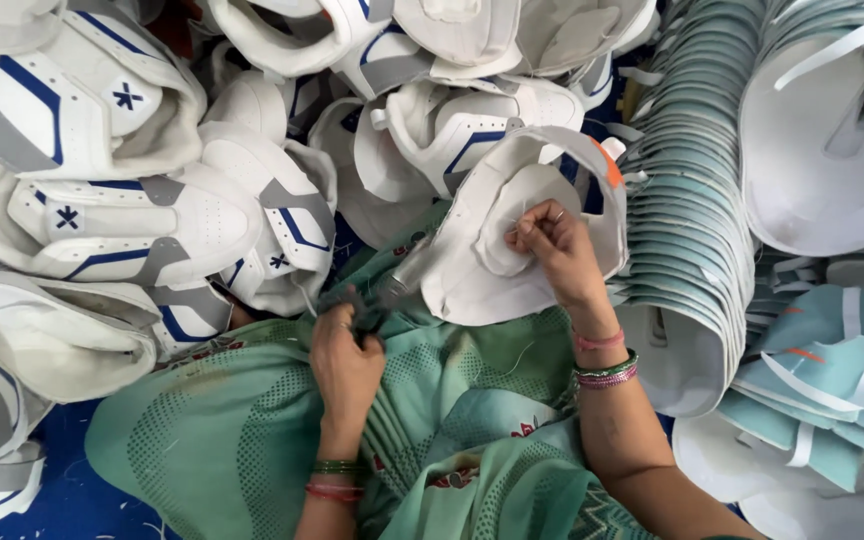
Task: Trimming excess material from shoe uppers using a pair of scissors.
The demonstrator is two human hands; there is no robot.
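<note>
**Two hands at a white shoe upper, amid heaps of cut parts**

The right hand is bunched tight, its fingertips pinching the soft inner lining of a white shoe upper. That upper lies open just above the person's lap, its rim curving up and over the hand, with a small orange tab at the top edge. A ring shows on one finger, and pink and green bangles sit at the wrist.

The left hand is closed around a small dark tool, probably scissors or thread snips, though blur hides its exact shape. The tool's pale metal end points towards the lower left edge of the upper and appears to meet it. Green and red bangles circle this wrist too.

Both forearms rest over a mint-green patterned garment spread across the lap.

To the left and above, a heap of finished white uppers with grey and blue trim crowds close. To the right stands a tall, curving stack of pale teal-edged insole pieces, nearly touching the held upper, with more loose teal and white pieces beyond. A blue floor covering shows at lower left.
</note>
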